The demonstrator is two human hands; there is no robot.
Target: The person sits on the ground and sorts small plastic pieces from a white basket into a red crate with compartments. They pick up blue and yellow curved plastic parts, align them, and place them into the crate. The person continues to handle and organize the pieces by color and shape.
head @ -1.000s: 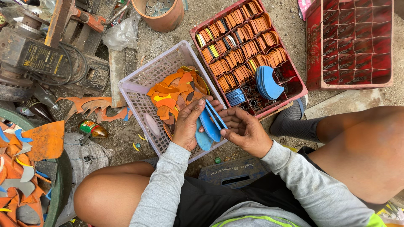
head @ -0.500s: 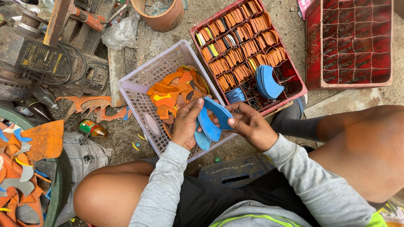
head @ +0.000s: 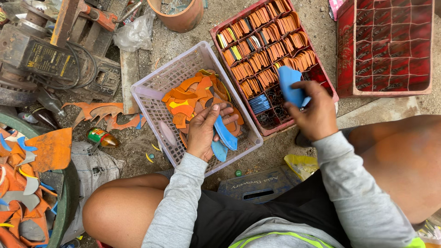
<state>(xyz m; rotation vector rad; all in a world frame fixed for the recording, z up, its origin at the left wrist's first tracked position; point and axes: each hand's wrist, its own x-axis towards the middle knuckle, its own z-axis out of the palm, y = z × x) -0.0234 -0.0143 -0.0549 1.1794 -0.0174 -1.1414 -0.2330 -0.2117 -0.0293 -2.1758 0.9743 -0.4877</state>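
Blue curved plastic pieces (head: 225,135) rest in our left hand (head: 204,131), fingers closed on them, above the white mesh basket (head: 154,94) of orange offcuts. Right of that basket, our right hand (head: 314,110) pinches another blue piece (head: 289,85) over the red compartment crate (head: 220,32).

Left hand (head: 204,131) gripping blue plastic pieces (head: 225,135) over a pale basket (head: 156,87) of orange offcuts (head: 188,94), right hand (head: 312,110) holding a blue stack (head: 289,82) above a red crate (head: 220,34) of sorted orange pieces (head: 271,50)
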